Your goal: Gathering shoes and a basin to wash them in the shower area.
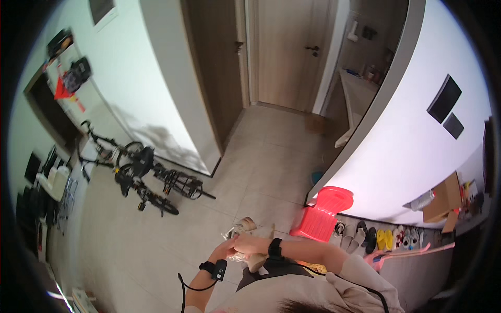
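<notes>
My left hand and my right hand come together in front of my body, low in the view. Their fingers overlap, so what they grip is hidden. Just beyond them shows a beige-and-white shoe with a shiny part. A second beige shoe lies behind my right wrist, partly covered by the arm. Whether either shoe is held, worn or on the floor I cannot tell. Black straps circle both wrists, and a small black device sits on the left one.
A red plastic chair stands right of my hands, beside a row of shoes and slippers along the wall. An open cardboard box is beyond. Two bicycles stand on the left. Ahead are wooden doors and a washbasin counter.
</notes>
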Demonstrator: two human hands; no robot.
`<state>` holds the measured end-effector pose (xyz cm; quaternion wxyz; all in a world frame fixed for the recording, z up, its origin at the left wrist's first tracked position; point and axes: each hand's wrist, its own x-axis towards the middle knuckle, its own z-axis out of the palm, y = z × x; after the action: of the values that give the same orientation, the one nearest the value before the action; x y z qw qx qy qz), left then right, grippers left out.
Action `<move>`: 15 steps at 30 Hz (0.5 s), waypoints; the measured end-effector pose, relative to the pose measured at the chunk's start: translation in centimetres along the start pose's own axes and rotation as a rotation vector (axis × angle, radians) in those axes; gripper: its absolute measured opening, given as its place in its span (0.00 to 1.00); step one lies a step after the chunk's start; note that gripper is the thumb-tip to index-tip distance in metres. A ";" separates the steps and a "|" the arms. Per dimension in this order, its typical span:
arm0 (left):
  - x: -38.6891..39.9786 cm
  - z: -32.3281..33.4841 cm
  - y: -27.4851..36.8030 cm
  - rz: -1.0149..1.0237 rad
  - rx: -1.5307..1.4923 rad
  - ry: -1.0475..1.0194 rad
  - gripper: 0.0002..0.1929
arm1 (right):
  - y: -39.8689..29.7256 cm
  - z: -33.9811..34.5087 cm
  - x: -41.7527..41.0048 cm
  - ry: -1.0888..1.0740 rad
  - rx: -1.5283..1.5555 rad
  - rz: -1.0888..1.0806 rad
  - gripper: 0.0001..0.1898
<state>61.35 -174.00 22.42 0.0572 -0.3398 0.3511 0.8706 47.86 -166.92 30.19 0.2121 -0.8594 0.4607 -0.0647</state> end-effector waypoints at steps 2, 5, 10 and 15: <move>0.9 -4.0 2.3 0.315 0.475 -0.210 0.23 | 2.6 0.9 2.8 0.275 0.170 0.040 0.07; 1.5 -0.8 11.7 0.324 1.307 -0.167 0.22 | 9.4 0.2 4.6 0.304 -0.040 0.071 0.08; 14.9 -13.0 10.3 0.390 1.081 0.023 0.18 | 19.1 -4.2 9.2 0.328 -0.162 -0.051 0.07; 27.5 -11.9 20.9 0.539 1.297 0.068 0.16 | 30.2 -8.0 11.1 0.328 -0.263 0.038 0.06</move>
<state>39.91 -201.17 10.78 0.0196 -0.1654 0.8731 0.4582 28.58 -193.10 23.68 0.0214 -0.8487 0.5099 -0.1390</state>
